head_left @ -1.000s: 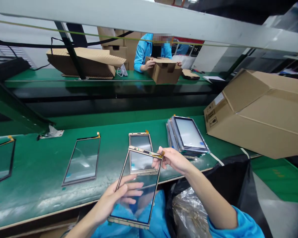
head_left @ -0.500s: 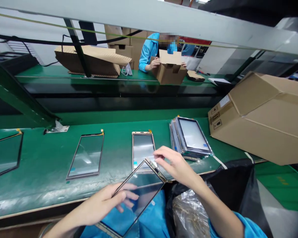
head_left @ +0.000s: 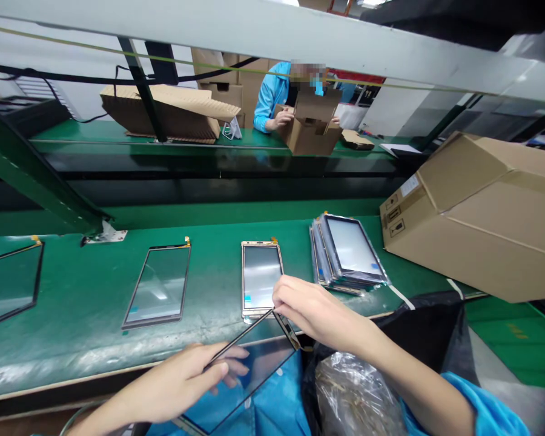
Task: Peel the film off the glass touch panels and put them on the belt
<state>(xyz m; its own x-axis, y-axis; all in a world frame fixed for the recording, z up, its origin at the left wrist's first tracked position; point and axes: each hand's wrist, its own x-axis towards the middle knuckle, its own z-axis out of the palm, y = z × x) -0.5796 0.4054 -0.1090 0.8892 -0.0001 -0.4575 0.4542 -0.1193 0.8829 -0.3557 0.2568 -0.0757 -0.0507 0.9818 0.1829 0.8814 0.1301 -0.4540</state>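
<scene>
A framed clear touch screen panel (head_left: 263,357) is tilted above my lap. My left hand (head_left: 195,375) holds it by its left edge, thumb on the near face and fingers showing through the glass. My right hand (head_left: 300,303) is pinched at the panel's upper corner; the fingertips hide exactly what lies between them. Just beyond, a panel with a pale gold frame (head_left: 258,272) lies flat on the green bench (head_left: 95,284), a small blue tab at its lower left corner.
More glass panels lie on the bench, one left of centre (head_left: 158,284) and one at far left (head_left: 9,284). A stack of wrapped panels (head_left: 349,248) stands right, beside a large carton (head_left: 481,212). A black bag holds clear plastic (head_left: 354,393). Across, a co-worker handles a box (head_left: 313,133).
My right hand has moved down and left, closing at the panel's upper corner. The panel has dipped slightly in my left hand. Across the bench, the co-worker's box flap has shifted.
</scene>
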